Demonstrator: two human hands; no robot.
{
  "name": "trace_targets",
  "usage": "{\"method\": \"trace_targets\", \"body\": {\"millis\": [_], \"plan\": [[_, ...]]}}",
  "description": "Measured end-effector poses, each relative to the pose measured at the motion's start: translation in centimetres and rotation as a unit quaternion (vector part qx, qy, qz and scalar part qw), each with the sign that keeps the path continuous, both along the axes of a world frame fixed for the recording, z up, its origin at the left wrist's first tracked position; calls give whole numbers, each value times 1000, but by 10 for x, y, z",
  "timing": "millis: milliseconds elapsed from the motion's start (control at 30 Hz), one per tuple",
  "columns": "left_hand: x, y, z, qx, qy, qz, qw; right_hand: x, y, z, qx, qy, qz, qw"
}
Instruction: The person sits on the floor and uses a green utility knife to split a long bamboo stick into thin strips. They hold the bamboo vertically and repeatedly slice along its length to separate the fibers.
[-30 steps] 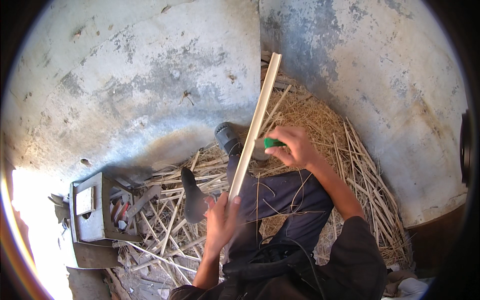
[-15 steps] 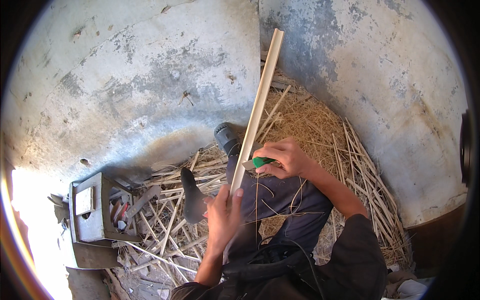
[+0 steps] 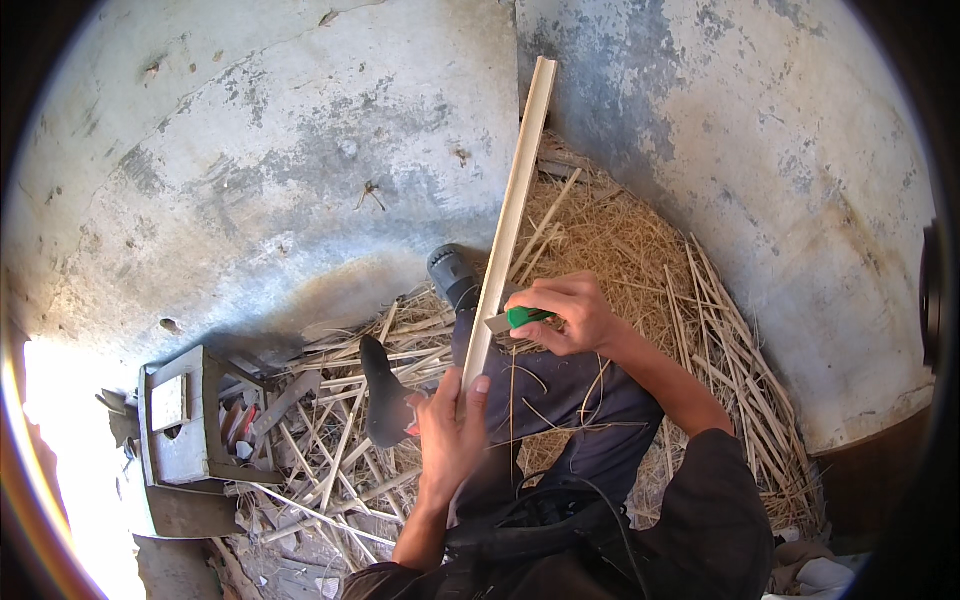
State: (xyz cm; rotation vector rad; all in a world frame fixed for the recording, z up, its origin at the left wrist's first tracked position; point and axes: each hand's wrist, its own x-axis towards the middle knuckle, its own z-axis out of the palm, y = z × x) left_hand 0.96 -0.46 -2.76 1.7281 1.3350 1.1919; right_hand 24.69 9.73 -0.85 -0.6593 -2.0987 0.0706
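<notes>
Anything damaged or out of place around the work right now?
Yes: the left wall has patchy grey areas where its pale coating looks worn away, and loose straw strands lie across the trousers. The pale grooved strip shows no obvious damage.

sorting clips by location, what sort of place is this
Probably a makeshift workspace in the corner of an old room: patchy, worn walls, a heap of straw-like shavings edged by loose strips, and a long pale piece with a green-handled blade held at it.

Peeling, stained walls [image 3: 280, 180] around a corner [image 3: 518, 50], bright light [image 3: 75, 420] at left.
</notes>
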Motion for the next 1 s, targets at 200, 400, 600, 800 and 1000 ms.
{"method": "trace_targets", "body": {"millis": [200, 400, 600, 800, 1000], "plan": [[-3, -1, -4, -41, -7, -10, 999, 0, 0, -1, 3, 0, -9, 1000], [-3, -2, -2, -62, -29, -11, 998, -1, 2, -2, 25, 6, -16, 1000], [-2, -1, -5, -40, -43, -15, 998, 0, 4, -5, 26, 11, -24, 999], [-3, -3, -4, -55, -30, -9, 998, 1, 3, -5, 21, 6, -36, 999], [-11, -21, -19, -70, -10, -72, 995, 35, 33, -17, -66, 167, -147, 973]]}}
